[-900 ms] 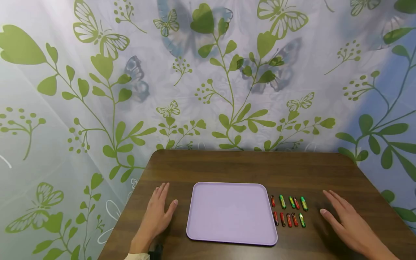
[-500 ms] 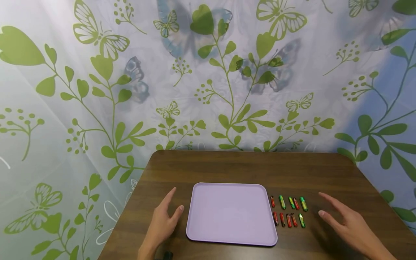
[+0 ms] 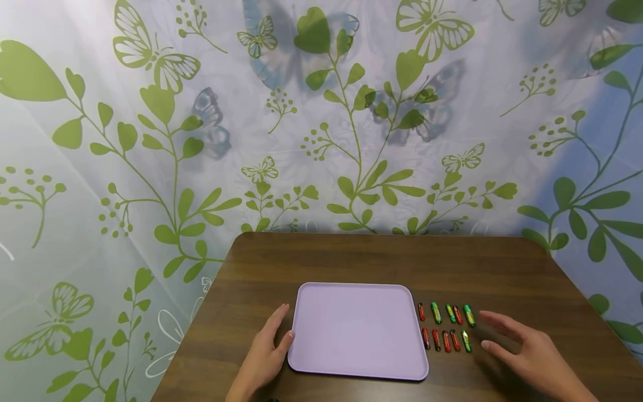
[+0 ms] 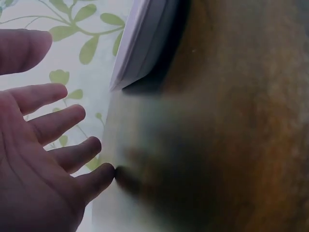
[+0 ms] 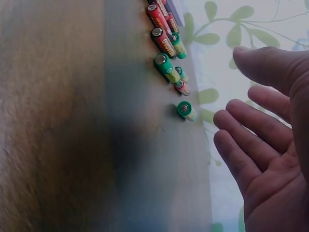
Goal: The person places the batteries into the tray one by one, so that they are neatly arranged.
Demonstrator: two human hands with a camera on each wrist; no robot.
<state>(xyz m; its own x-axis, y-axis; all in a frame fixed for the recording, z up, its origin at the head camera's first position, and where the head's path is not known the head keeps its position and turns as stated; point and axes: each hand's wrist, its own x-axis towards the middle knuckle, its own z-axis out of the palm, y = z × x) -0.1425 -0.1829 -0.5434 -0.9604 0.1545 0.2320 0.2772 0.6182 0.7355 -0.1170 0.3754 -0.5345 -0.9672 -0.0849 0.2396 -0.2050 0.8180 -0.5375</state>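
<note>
Both hands have slid inward since the earlier frames. Our right hand (image 3: 534, 353) now hovers just beside the batteries (image 3: 446, 326), fingers spread and holding nothing. Those small red and green cells lie in two rows on the desk (image 3: 351, 257), right of the lavender tray (image 3: 358, 329). We judge them light, hard, smooth and prone to roll, so a pinch across the middle suits best. Our left hand (image 3: 265, 357) lies flat, its grip apart, thumb at the tray's left rim.
</note>
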